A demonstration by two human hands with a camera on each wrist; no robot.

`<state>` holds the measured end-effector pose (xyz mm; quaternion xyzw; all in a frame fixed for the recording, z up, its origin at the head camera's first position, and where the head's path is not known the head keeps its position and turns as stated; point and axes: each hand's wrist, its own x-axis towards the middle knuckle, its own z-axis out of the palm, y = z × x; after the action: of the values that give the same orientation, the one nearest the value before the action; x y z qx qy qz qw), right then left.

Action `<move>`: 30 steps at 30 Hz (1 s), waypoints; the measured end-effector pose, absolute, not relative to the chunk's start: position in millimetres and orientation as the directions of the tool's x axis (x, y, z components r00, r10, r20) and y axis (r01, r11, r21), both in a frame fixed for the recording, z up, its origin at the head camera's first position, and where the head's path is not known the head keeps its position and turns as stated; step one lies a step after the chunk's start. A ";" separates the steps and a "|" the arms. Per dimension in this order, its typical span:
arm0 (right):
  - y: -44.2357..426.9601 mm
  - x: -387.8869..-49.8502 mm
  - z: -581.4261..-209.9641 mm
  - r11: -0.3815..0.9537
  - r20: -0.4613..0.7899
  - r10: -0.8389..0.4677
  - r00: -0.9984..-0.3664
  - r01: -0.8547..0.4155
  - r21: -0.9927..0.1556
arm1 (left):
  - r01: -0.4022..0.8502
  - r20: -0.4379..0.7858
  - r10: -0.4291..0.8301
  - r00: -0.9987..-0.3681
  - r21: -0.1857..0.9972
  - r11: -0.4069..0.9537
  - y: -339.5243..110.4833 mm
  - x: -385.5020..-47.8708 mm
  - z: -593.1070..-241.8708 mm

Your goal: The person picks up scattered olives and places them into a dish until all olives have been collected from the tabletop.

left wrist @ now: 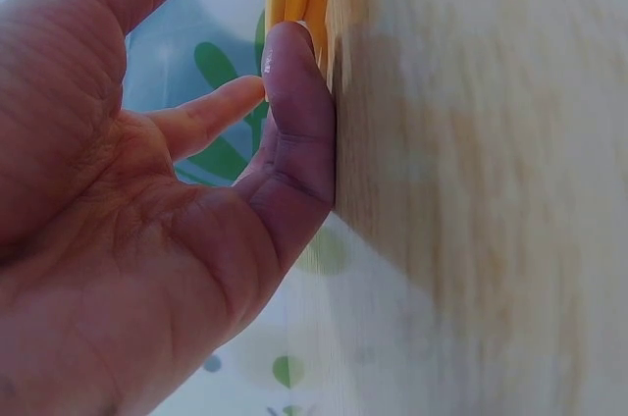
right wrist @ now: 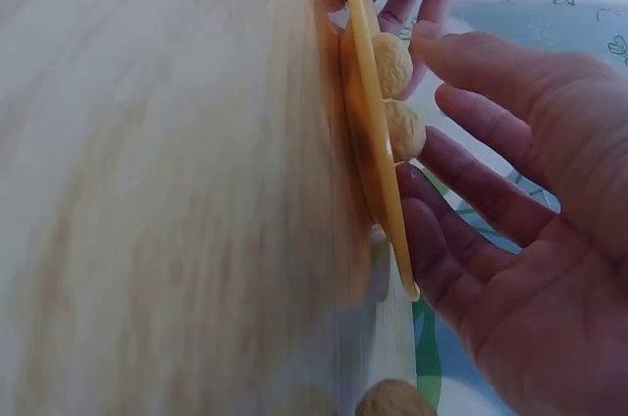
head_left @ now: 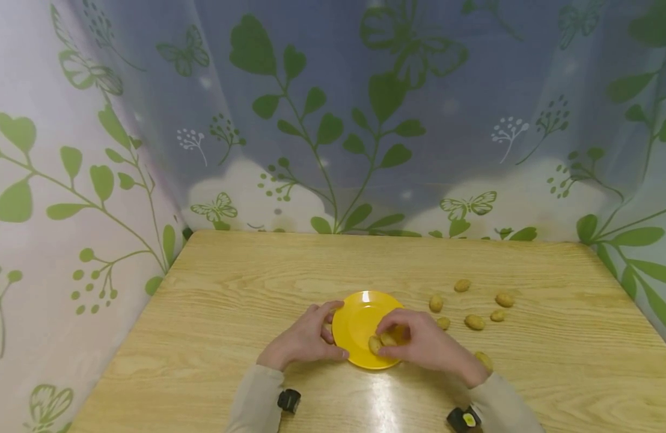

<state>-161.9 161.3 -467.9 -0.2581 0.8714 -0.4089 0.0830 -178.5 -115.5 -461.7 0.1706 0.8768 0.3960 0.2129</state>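
A yellow plate [head_left: 357,325] lies on the wood-grained bench [head_left: 246,270], right of the bench's middle and toward its near side. Two small potatoes [head_left: 374,345] sit on it, side by side in the near right part.

The left hand [head_left: 303,338] grasps the plate's left edge, its thumb on the near left rim and its fingers curved along the far left.

The right hand [head_left: 424,344] reaches over the plate from the right, thumb and fingers bent about the right-hand potato [head_left: 387,340]. A finger touches it, but whether the hand pinches or has released it cannot be told.

Seven loose potatoes [head_left: 475,322] lie scattered on the bench to the right of the plate. Six are grouped toward the far right; the seventh [head_left: 484,359] lies nearer, partly behind the right wrist.

Both sleeves [head_left: 254,397] are pale, and each wrist carries a black device [head_left: 289,400]. Beyond the bench hangs a curtain [head_left: 446,144] printed with green leaves and butterflies.
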 end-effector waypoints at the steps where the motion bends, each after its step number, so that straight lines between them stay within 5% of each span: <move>1: 162.2 -162.0 -468.0 0.523 0.076 -0.521 -0.850 -0.388 -0.759 | 0.131 -0.239 0.468 -0.851 0.765 0.630 -115.5 -178.3 -461.6; 30: 204.7 -151.2 -453.6 0.486 0.102 -0.475 -0.874 -0.357 -0.798 | 0.109 -0.261 0.447 -0.856 0.753 0.649 -112.8 -177.9 -464.9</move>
<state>-151.2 204.7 -453.6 -0.2420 0.8595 -0.4454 0.0662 -177.9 -112.8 -464.9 0.1577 0.8816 0.3880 0.2177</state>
